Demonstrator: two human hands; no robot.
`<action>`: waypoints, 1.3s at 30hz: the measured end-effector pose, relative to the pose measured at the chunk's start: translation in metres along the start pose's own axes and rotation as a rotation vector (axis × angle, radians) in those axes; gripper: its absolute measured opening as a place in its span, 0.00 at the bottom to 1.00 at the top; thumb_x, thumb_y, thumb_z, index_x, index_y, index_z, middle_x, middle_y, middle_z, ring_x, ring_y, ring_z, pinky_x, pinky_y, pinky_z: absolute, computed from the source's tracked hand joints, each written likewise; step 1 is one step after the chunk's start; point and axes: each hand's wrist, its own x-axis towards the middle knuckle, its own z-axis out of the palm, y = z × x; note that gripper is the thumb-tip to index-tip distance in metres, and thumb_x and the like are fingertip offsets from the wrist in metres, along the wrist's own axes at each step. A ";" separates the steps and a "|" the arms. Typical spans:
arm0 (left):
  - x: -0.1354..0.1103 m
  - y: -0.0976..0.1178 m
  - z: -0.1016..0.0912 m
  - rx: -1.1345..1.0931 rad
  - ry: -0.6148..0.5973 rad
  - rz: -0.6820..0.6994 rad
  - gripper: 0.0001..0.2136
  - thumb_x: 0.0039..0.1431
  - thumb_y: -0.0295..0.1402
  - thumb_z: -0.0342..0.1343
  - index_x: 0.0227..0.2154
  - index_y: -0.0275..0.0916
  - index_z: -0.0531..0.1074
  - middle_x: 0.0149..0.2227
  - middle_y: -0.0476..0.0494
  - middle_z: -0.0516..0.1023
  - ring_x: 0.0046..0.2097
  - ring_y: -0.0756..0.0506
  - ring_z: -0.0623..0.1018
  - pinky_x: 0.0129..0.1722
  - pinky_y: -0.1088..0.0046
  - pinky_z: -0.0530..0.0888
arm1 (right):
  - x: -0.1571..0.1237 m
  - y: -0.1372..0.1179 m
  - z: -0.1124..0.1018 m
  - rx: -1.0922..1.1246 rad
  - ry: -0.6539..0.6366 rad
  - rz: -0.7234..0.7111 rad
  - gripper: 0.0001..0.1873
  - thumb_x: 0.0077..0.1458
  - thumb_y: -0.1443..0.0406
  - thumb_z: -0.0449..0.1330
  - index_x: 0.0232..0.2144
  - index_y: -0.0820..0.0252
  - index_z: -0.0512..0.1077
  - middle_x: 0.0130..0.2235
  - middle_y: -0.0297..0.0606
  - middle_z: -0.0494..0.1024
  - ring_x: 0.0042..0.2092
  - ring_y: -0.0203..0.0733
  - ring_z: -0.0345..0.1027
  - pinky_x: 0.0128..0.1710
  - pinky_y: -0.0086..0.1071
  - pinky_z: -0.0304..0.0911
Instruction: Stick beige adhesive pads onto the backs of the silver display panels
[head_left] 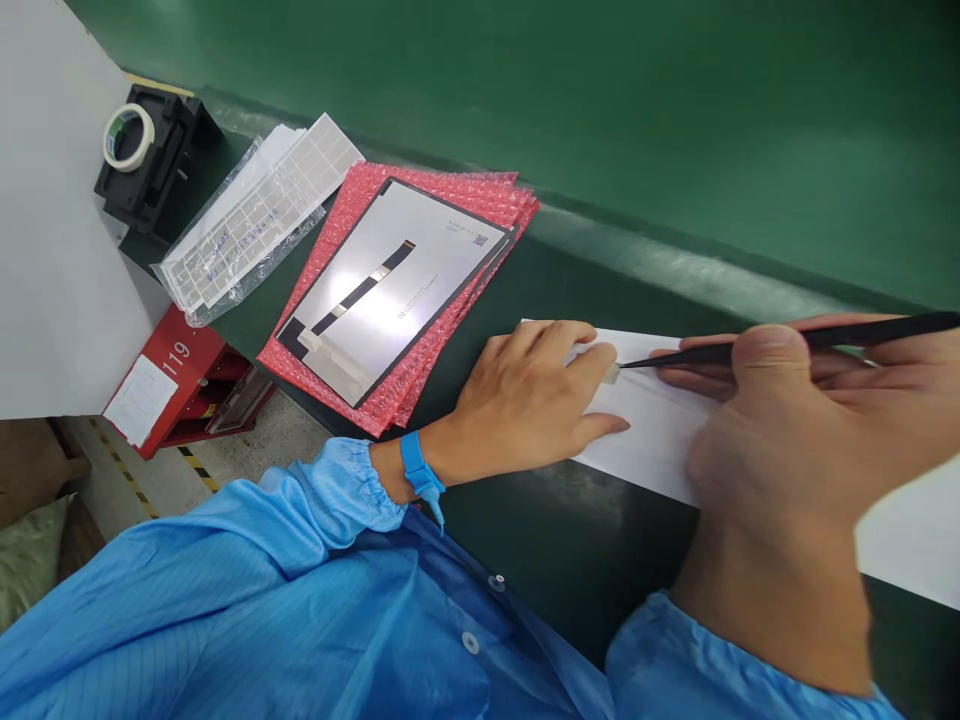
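My left hand [536, 395] lies flat with fingers stretched out on a white sheet [652, 430] on the dark green table, its index fingertip beside a small pale tab [611, 373]. My right hand [795, 440] is closed on black tweezers [787, 345], whose tip touches that tab. A blue strap [418, 470] circles my left wrist. To the left, a grey display panel [390, 285] with a dark flex strip lies on a stack of red bubble wrap [442, 330].
A clear bag of white label sheets [247, 215] lies at the back left. Behind it a black holder [154, 160] carries a tape roll [127, 135]. A red cabinet [176, 375] stands below the table edge. A green conveyor belt [600, 110] runs beyond.
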 end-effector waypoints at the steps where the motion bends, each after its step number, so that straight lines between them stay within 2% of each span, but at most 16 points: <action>1: 0.000 0.000 0.000 -0.001 -0.001 -0.001 0.20 0.68 0.47 0.62 0.55 0.40 0.74 0.63 0.39 0.72 0.64 0.39 0.69 0.59 0.61 0.71 | 0.000 -0.001 0.001 0.006 0.003 -0.004 0.10 0.46 0.65 0.63 0.31 0.64 0.69 0.27 0.39 0.72 0.28 0.49 0.74 0.24 0.31 0.75; 7: 0.000 0.000 -0.002 0.010 -0.026 0.002 0.21 0.69 0.47 0.61 0.56 0.40 0.73 0.63 0.39 0.70 0.64 0.39 0.68 0.59 0.61 0.71 | -0.001 -0.002 0.001 -0.029 -0.020 -0.007 0.10 0.47 0.64 0.63 0.31 0.64 0.68 0.28 0.42 0.73 0.28 0.48 0.74 0.24 0.30 0.74; 13: 0.001 0.001 -0.004 0.008 -0.038 -0.010 0.22 0.68 0.48 0.62 0.57 0.40 0.73 0.64 0.40 0.70 0.64 0.38 0.68 0.58 0.62 0.70 | -0.003 -0.009 0.004 -0.050 -0.047 -0.023 0.06 0.48 0.68 0.60 0.29 0.68 0.70 0.28 0.42 0.73 0.28 0.43 0.73 0.25 0.24 0.72; 18: 0.002 0.001 -0.004 -0.011 -0.022 -0.010 0.22 0.67 0.47 0.64 0.56 0.40 0.74 0.64 0.39 0.71 0.64 0.38 0.69 0.58 0.61 0.72 | -0.003 -0.007 0.006 -0.051 -0.038 -0.044 0.06 0.47 0.68 0.60 0.30 0.68 0.69 0.27 0.43 0.72 0.26 0.44 0.72 0.23 0.26 0.71; 26: 0.004 -0.004 -0.002 -0.055 -0.034 -0.042 0.25 0.64 0.47 0.67 0.58 0.41 0.74 0.65 0.39 0.70 0.65 0.38 0.67 0.60 0.60 0.73 | 0.000 -0.005 0.006 0.052 -0.017 0.031 0.12 0.42 0.64 0.64 0.27 0.67 0.67 0.26 0.44 0.71 0.25 0.45 0.70 0.23 0.29 0.71; 32: 0.006 -0.010 0.003 -0.099 0.003 -0.056 0.28 0.61 0.47 0.69 0.59 0.39 0.72 0.62 0.39 0.72 0.63 0.38 0.69 0.61 0.60 0.73 | 0.004 -0.002 0.000 0.146 0.017 0.114 0.17 0.39 0.62 0.67 0.29 0.66 0.67 0.26 0.47 0.72 0.24 0.46 0.70 0.21 0.32 0.70; 35: 0.006 -0.016 0.007 -0.151 0.030 -0.064 0.30 0.59 0.47 0.71 0.59 0.38 0.72 0.61 0.39 0.72 0.63 0.38 0.69 0.64 0.59 0.70 | 0.007 -0.001 -0.003 0.187 0.039 0.173 0.23 0.36 0.59 0.69 0.32 0.65 0.66 0.26 0.45 0.72 0.24 0.45 0.68 0.21 0.31 0.69; 39: 0.001 -0.022 0.013 -0.206 0.037 -0.098 0.36 0.58 0.48 0.72 0.64 0.37 0.68 0.63 0.39 0.70 0.64 0.38 0.67 0.68 0.58 0.67 | 0.011 -0.010 -0.013 0.224 0.107 0.297 0.31 0.30 0.56 0.72 0.35 0.64 0.65 0.28 0.44 0.73 0.26 0.44 0.71 0.25 0.30 0.72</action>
